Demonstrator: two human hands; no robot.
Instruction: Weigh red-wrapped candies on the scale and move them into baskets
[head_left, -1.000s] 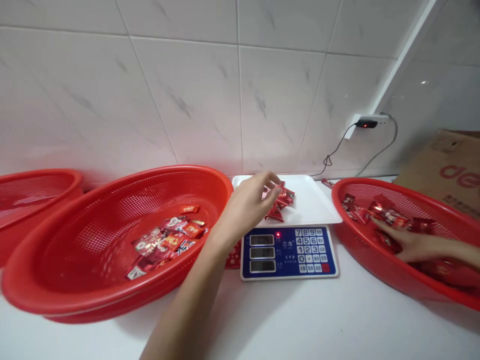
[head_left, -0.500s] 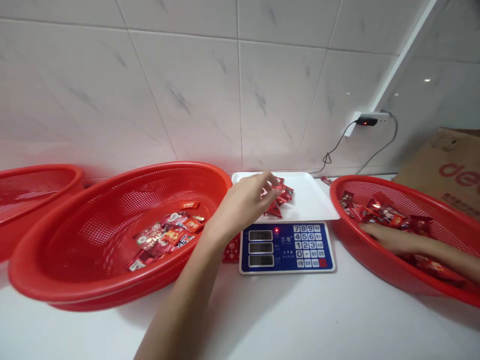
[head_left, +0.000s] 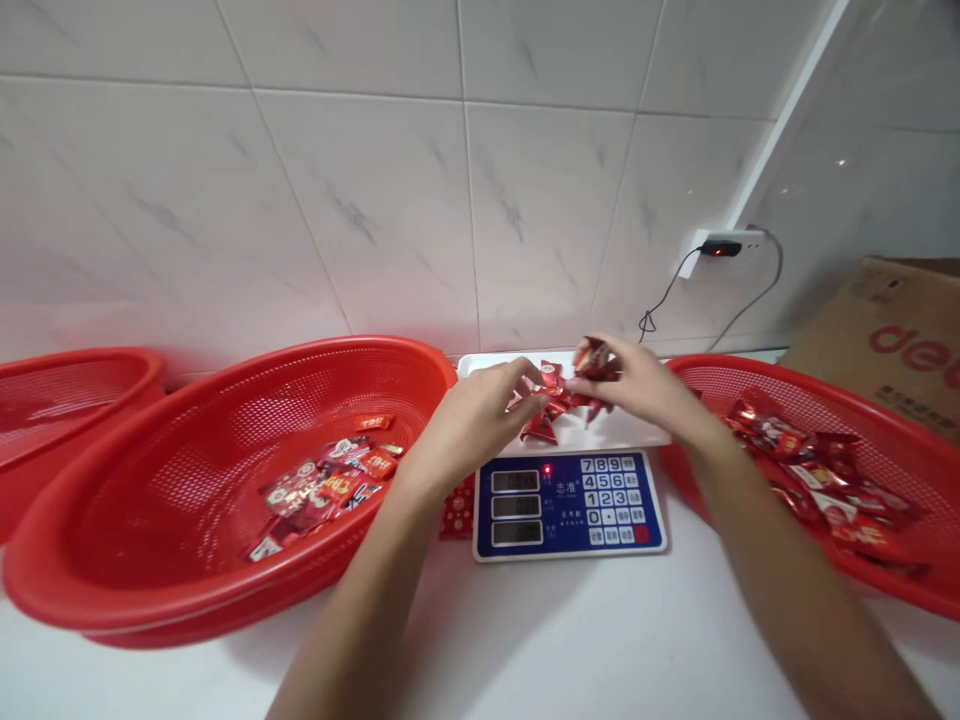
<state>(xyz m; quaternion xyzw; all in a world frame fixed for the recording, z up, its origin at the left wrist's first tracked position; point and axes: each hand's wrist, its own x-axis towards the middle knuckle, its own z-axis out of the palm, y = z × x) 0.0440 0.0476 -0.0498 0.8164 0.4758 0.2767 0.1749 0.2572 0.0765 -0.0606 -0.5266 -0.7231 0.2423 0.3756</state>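
holding red-wrapped candies over the white pan of a digital scale — right hand, fingers curled round the bunch. candy pile sits on the pan. left hand at pile's left side: fingers half open, thumb apart, no grip visible. left basket, right basket flank it — red, perforated, candies in both.
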